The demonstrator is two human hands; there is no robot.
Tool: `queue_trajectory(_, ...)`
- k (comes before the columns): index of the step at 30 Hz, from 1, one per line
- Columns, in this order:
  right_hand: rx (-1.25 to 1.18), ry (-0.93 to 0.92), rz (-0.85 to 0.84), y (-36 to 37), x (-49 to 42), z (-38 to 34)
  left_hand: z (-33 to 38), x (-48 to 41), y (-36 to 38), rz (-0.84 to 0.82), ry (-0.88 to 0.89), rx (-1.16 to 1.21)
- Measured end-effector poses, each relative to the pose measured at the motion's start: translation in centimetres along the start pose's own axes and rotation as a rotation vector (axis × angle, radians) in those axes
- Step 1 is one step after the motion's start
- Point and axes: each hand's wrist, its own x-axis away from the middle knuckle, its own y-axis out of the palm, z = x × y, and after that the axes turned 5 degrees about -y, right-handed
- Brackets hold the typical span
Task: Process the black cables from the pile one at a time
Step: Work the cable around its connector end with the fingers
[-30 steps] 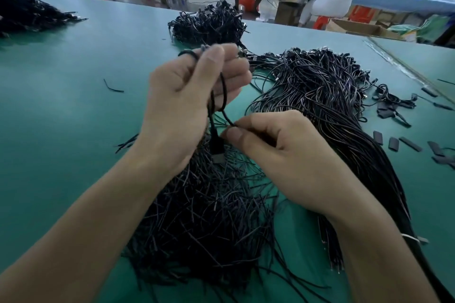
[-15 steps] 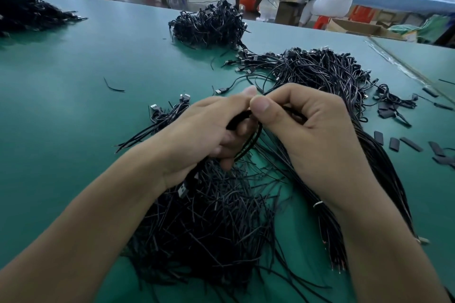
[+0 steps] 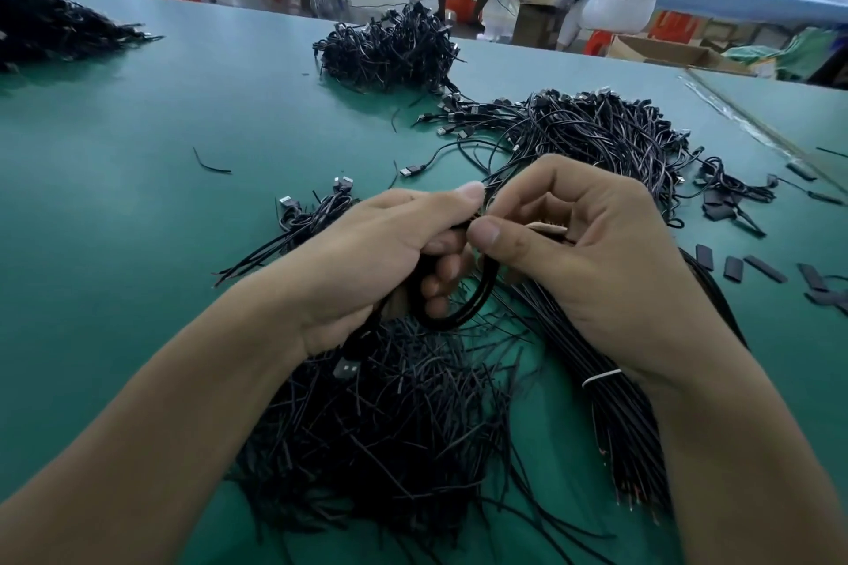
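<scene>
L hand (image 3: 381, 262) grips a black cable (image 3: 463, 312) wound into a loop: thumb tip on top, fingers curled under and through it, and the loop hangs just below the fingertips. R hand (image 3: 592, 262) pinches the top of the same loop btwn thumb and forefinger, touching the L thumb tip, w/ the other fingers curled in. The cable's USB plug (image 3: 346, 368) dangles below the heel of the L hand, near the wrist. Directly under both sets of fingers lies a heap of short black wire bits (image 3: 390, 427) on the green table (image 3: 137, 197). The cable pile (image 3: 596, 128) spreads just beyond the R knuckles, plugs toward the far side; its strands run back under the R wrist, where a white tie (image 3: 601, 377) binds them. A small bunch w/ plugs (image 3: 312, 216) sits just left of the L knuckles. Flat black strips (image 3: 734, 266) lie right of the R hand, apart from it. A coiled heap (image 3: 390, 46) sits well beyond the fingers.
</scene>
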Motion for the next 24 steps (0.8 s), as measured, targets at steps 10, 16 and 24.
queue_trajectory(10,0.116,-0.077,0.16,1.6,-0.1,0.0,-0.3,-0.2,1.0,-0.079,-0.138,0.225)
queue_trajectory(16,0.111,-0.107,0.223,1.6,-0.2,0.3,-1.0,-0.7,0.8,-0.071,-0.218,0.169)
queue_trajectory(24,0.153,-0.084,0.262,1.4,-0.3,1.4,-1.4,-1.2,0.5,0.137,-0.043,-0.169)
